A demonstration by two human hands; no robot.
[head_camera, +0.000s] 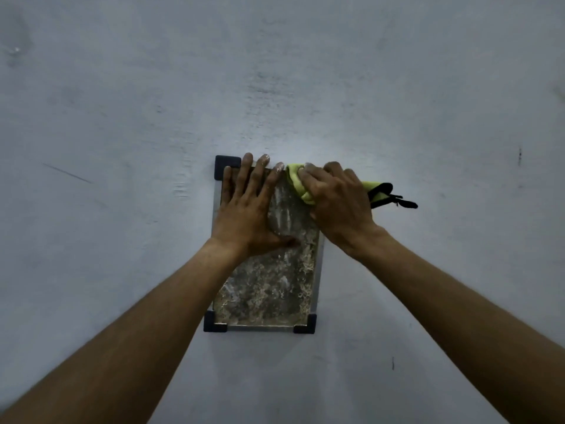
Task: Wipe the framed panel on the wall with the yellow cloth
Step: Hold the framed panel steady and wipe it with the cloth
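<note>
- The framed panel hangs flat on the pale wall, a tall rectangle with dark caps at its corners; its face is blotched and streaked with grime from top to bottom.
- The left hand lies spread on the upper left part of the panel, palm flat against the surface, fingers splayed and reaching up past the top edge, the thumb stretched out to the right across the face. It grips nothing — my reading is that it is there to brace the panel against the wall so the rubbing does not swing or shift it.
- The fingertips of that hand look dusted with something pale.
- The right hand is curled over the yellow cloth at the panel's upper right corner, fingers bent down and pressing the bunched cloth onto the surface. The top right corner cap is hidden beneath hand and cloth.
- The cloth is wadded rather than laid open, probably to give a firm pad under the fingers; its loose end, edged in black, sticks out to the right of the hand, off the panel and over bare wall.
- Judging by the dirt across the lower face, most of the wiping is yet to be done.
</note>
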